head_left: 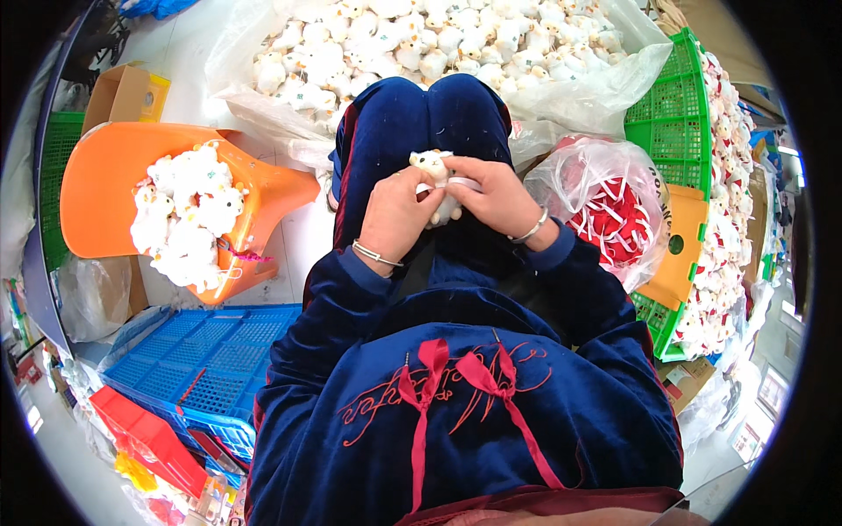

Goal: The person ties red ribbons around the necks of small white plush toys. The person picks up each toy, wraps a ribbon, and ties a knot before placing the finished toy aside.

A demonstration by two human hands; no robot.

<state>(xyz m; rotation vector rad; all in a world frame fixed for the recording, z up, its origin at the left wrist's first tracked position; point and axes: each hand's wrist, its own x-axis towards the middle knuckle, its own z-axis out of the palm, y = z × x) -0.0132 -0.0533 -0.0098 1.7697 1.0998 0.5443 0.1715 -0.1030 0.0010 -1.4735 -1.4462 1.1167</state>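
A small white plush animal (431, 161) is held upright over my lap, between my two hands. My left hand (395, 215) pinches one end of a white ribbon (467, 183) at the toy's neck. On the other side my right hand (502, 200) grips the ribbon too, its fingers closed against the toy. Most of the toy's middle is hidden behind my fingers, so I cannot tell whether the ribbon is knotted.
Left of me, an orange stool (96, 188) bears several white plush toys (189, 210). Blue crates (189, 355) stand below it. A large plastic sheet (237, 66) full of plush toys lies ahead. At right are a bag of red pieces with white ribbons (618, 219) and a green crate (671, 105).
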